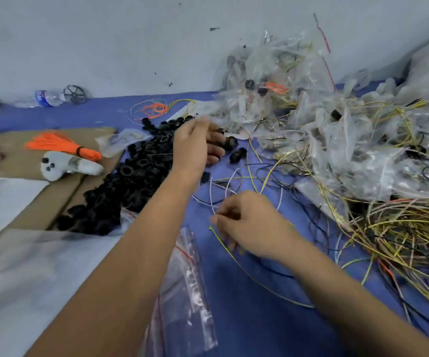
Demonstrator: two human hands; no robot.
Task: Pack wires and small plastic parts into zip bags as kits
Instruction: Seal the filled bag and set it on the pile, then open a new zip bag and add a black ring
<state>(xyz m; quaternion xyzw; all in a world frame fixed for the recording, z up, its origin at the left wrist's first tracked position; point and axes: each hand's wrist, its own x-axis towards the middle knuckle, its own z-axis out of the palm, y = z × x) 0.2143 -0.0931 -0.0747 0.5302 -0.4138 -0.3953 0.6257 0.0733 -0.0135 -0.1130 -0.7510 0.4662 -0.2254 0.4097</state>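
My left hand [195, 140] reaches over the heap of black plastic rings [130, 176] and its fingers curl round a few black parts by a clear bag edge. My right hand [249, 222] pinches thin wires, a yellow-green wire [234, 256] trailing from under it across the blue cloth. Loose white and black wires [223, 186] lie between the two hands. Empty zip bags with red seal lines [185, 292] lie under my left forearm.
A tall pile of filled clear bags [324, 112] fills the right back. A tangle of yellow and black wires [401, 235] lies at the right. On the cardboard [27, 166] at the left lie an orange wire bundle [63, 148] and a grey handheld device [69, 166]. A water bottle [48, 97] stands by the wall.
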